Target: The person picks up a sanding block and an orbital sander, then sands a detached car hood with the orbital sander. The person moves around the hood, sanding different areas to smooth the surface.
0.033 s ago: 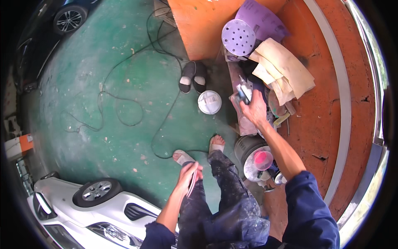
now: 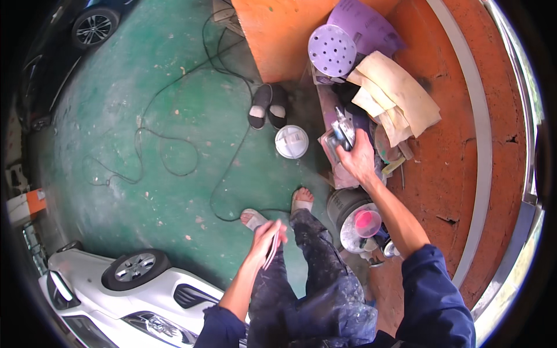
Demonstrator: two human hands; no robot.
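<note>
- The right hand [image 2: 358,158], right of centre in the frame, is being closed over the body of a small grey power tool [image 2: 343,132], probably a sander; the fingers are wrapped round it, though how firmly it is being gripped cannot be told.
- The tool is being held just above a cluttered pile beside the orange surface [image 2: 458,145] in the upper right; a full wrap of the palm is judged better than a fingertip pinch, since the tool looks top-heavy.
- The left hand [image 2: 268,239], low in the centre, is being kept nearly flat, with a thin sheet [image 2: 275,250], seemingly sandpaper, pinched edge-on between fingers and thumb; a light pinch is judged enough, as a tighter one would crease it.
- Just above the tool, folded tan sheets [image 2: 400,95] and a purple perforated sanding disc [image 2: 332,50] are lying on the pile; the lift is best kept straight so that they are not being dragged along.
- Below the right forearm, an open can [image 2: 351,217] with a pink cup [image 2: 367,220] is standing near the person's feet; the elbow is best being carried clear of it.
- A black cable [image 2: 174,145] is trailing in loops across the green floor [image 2: 116,116] at centre left; whether it is running to the tool cannot be told, so slack is worth watching.
- A white lid [image 2: 291,141] and a pair of dark shoes [image 2: 268,105] are lying left of the tool, apart from it.
- A white car bumper and wheel [image 2: 133,278] are showing at lower left, well apart from both hands.
</note>
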